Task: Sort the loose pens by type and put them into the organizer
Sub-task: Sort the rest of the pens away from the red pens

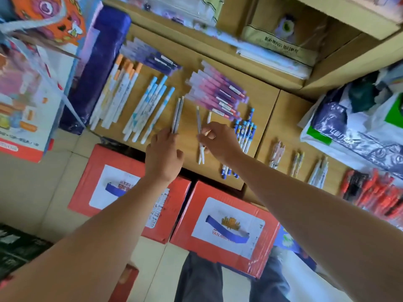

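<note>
Pens lie sorted in groups on a wooden shelf (189, 131). From the left: orange-capped white pens (118, 88), light-blue-capped pens (150, 110), a pink and purple pile (216, 92), and dark-blue patterned pens (245, 136). My left hand (164, 155) holds the lower ends of two grey pens (177, 113), which point away from me. My right hand (220, 139) pinches a single grey pen (198, 123) near its middle, above white pens (201, 156) lying on the shelf.
Further right lie small groups of pink pens (276, 154), yellow pens (297, 163), white pens (318, 173) and a heap of red pens (375, 192). Plastic bags (357, 118) sit at right. Two red cartons (222, 229) stand below the shelf, and a purple box (98, 68) stands at left.
</note>
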